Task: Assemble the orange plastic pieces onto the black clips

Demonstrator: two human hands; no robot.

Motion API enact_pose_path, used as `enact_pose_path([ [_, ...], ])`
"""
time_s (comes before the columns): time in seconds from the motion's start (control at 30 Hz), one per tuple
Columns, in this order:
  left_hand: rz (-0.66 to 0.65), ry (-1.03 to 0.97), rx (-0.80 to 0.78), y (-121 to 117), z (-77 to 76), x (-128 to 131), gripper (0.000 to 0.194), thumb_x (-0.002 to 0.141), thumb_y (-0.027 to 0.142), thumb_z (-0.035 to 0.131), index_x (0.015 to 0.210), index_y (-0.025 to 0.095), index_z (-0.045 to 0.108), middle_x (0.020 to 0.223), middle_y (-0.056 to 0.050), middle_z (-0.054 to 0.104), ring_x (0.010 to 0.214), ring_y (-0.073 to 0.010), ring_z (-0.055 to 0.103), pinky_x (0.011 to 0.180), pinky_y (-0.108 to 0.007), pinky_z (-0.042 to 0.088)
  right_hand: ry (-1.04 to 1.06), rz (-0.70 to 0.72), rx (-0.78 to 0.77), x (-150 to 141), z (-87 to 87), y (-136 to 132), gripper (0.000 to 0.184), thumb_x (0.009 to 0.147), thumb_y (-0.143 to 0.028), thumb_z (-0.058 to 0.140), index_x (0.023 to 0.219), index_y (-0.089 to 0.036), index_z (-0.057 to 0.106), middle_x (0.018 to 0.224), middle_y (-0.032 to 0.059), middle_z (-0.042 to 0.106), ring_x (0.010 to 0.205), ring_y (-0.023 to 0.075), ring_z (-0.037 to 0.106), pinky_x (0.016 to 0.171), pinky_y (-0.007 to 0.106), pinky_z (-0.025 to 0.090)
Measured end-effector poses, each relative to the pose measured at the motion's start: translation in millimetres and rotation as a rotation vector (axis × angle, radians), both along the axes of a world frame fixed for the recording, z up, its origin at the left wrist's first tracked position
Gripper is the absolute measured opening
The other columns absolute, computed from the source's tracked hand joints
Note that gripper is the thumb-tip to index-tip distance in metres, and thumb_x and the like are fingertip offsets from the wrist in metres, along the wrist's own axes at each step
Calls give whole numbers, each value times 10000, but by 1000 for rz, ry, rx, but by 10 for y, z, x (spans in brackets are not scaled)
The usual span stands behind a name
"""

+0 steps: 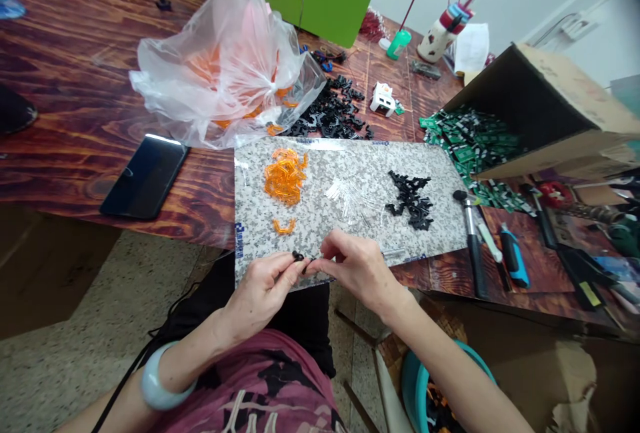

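Note:
My left hand (263, 290) pinches a small black plastic part (299, 257) at the near edge of a speckled grey board (350, 220). My right hand (357, 266) meets it from the right, fingers pinched together on the same small piece. On the board lie a heap of orange clips (285, 176), one loose orange clip (283, 226), a scatter of clear pieces (345, 193) and a pile of black parts (413, 198).
A clear plastic bag (230, 66) with orange pieces and a larger black heap (333, 113) sit behind the board. A dark phone (145, 176) lies left. A tipped cardboard box (535, 106) spills green parts (470, 143). Hand tools (473, 246) lie right.

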State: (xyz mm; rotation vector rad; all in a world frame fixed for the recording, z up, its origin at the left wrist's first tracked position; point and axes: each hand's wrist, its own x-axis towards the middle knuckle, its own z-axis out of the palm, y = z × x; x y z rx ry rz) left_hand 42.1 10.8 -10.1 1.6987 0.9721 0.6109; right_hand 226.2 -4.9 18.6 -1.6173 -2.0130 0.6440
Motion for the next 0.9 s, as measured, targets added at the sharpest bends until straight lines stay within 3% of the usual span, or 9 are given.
enact_pose_path([
  [0.1, 34, -93, -183, 8, 18, 0, 310, 902, 322, 455, 714, 160, 640, 618, 3, 600, 594, -136, 553, 570, -218, 431, 152, -67, -56, 56, -17, -39, 292, 734, -427, 707, 714, -177, 557, 625, -27, 568, 510, 80, 455, 486, 200, 353],
  [0.23, 72, -198, -345, 23, 8, -14, 279, 891, 357, 483, 862, 153, 672, 649, 15, 619, 610, -131, 570, 586, -207, 460, 286, -92, -170, 73, -24, -126, 334, 717, -439, 717, 882, -165, 624, 750, 8, 627, 580, 95, 524, 530, 205, 416],
  [0.4, 65, -227, -370, 35, -1, -29, 279, 887, 359, 495, 880, 148, 677, 661, 9, 620, 624, -132, 573, 591, -207, 459, 293, -58, -199, 9, 2, -185, 287, 772, -382, 681, 965, -172, 644, 797, 16, 646, 633, 104, 553, 554, 207, 425],
  [0.6, 69, -240, -357, 39, 10, -7, 254, 876, 345, 519, 854, 149, 678, 636, 17, 609, 594, -122, 561, 564, -199, 448, 396, -80, -282, -52, 26, -199, 175, 839, -305, 590, 902, -156, 658, 750, 18, 644, 655, 113, 568, 603, 223, 454],
  [0.77, 180, -284, -428, 47, 31, 18, 309, 839, 404, 558, 885, 122, 675, 594, 11, 618, 537, -123, 550, 534, -212, 451, 772, -259, -424, -147, -84, -237, 194, 765, -344, 668, 816, -162, 622, 634, -31, 583, 512, 72, 499, 470, 186, 424],
  [0.9, 300, -337, -444, 5, 52, 66, 369, 795, 421, 610, 999, 118, 664, 672, -8, 676, 598, -134, 587, 654, -245, 496, 1030, -441, -406, -305, -181, -260, 257, 680, -373, 742, 768, -170, 611, 551, -48, 566, 444, 69, 484, 407, 183, 417],
])
